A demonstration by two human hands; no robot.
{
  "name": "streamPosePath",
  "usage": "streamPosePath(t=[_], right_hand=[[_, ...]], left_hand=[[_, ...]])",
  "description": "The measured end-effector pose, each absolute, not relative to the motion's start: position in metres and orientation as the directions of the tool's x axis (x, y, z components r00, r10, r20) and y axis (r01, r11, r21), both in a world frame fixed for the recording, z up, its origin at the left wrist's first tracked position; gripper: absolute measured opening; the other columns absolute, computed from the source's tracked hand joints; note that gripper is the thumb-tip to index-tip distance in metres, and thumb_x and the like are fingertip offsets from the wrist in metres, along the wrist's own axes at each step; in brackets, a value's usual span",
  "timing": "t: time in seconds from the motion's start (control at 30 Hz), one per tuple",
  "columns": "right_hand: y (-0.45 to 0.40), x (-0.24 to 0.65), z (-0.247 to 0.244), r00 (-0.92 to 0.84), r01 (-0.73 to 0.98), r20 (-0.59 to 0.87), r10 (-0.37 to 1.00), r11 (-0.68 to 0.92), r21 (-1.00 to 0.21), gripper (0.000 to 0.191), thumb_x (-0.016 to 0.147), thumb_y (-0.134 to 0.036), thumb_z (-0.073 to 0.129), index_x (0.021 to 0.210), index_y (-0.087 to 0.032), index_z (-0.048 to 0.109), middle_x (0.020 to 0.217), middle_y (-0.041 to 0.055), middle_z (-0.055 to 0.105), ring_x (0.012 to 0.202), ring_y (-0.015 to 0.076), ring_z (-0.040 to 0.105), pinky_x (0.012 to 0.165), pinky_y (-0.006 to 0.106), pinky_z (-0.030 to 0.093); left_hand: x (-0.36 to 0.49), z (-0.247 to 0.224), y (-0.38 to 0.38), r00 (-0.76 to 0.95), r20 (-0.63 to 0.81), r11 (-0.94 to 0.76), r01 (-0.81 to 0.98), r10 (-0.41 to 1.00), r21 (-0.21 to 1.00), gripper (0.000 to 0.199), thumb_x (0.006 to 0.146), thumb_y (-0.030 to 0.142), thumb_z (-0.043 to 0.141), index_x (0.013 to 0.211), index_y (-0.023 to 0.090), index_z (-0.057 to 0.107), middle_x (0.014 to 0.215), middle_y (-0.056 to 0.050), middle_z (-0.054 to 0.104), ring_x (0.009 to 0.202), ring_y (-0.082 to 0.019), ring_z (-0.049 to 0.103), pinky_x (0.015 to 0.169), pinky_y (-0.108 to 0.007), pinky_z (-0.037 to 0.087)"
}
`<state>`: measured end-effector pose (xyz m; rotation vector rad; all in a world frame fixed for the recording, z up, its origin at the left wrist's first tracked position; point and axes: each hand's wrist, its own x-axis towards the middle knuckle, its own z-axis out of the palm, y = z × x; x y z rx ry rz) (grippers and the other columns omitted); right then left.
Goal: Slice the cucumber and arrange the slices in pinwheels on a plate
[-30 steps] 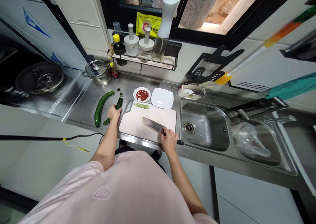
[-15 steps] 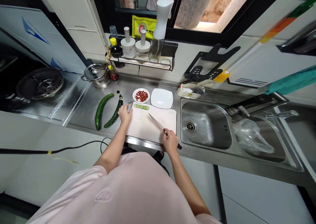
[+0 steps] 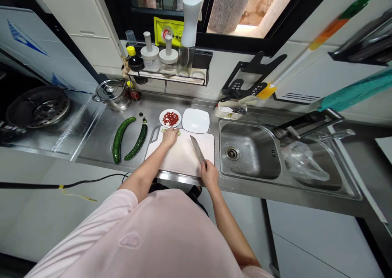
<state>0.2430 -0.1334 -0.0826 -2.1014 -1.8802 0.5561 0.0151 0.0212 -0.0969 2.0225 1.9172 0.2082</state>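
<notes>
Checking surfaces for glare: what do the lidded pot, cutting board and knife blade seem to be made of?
Lidded pot: polished metal, likely stainless steel, given its bright reflections.
Cutting board: probably matte white plastic with grey handle trim; even, grainless surface.
Knife blade: grey metal, probably steel, with a soft sheen; exact finish unclear.

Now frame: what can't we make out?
All head view:
Cucumber slices: count hidden by left hand, grip on them unclear.
Knife: handle mostly covered by right hand.
Pan: handle cut off by left edge.
Yellow packet: fine print too small.
</notes>
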Motion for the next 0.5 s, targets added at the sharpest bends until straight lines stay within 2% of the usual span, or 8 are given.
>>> streamPosePath(t=[0.3, 0.4, 0.5], right_hand=[[-0.135, 0.247, -0.082, 0.093, 0.883, -0.115, 0.989, -0.135, -0.450, 0.032, 0.095, -0.034, 0.033, 0.097, -0.018, 0.061, 0.094, 0.0057, 0.065, 0.079, 0.0159, 0.055, 0.065, 0.025, 0.026], [-0.135, 0.248, -0.082, 0.092, 0.886, -0.123, 0.988, -0.137, -0.443, 0.032, 0.095, -0.035, 0.033, 0.096, -0.018, 0.061, 0.094, 0.0053, 0.065, 0.080, 0.0160, 0.055, 0.065, 0.025, 0.027], [-0.134, 0.248, -0.081, 0.088, 0.895, -0.143, 0.986, -0.141, -0.424, 0.033, 0.096, -0.035, 0.032, 0.096, -0.019, 0.061, 0.095, 0.0051, 0.065, 0.080, 0.0160, 0.055, 0.065, 0.025, 0.027]], left_hand=[[0.014, -0.102, 0.033, 0.178, -0.075, -0.141, 0.925, 0.981, 0.354, 0.026, 0.085, 0.021, 0.047, 0.104, 0.022, 0.065, 0.109, -0.010, 0.057, 0.105, -0.024, 0.051, 0.086, -0.034, 0.037], [0.014, -0.102, 0.033, 0.088, -0.071, -0.046, 0.890, 0.994, 0.453, 0.019, 0.082, 0.024, 0.052, 0.093, 0.021, 0.066, 0.100, -0.008, 0.062, 0.095, -0.021, 0.056, 0.082, -0.032, 0.039], [0.010, -0.105, 0.028, -0.080, -0.159, 0.161, 0.779, 0.984, 0.605, 0.015, 0.075, 0.030, 0.061, 0.084, 0.020, 0.067, 0.083, -0.004, 0.066, 0.079, -0.017, 0.059, 0.073, -0.028, 0.042]])
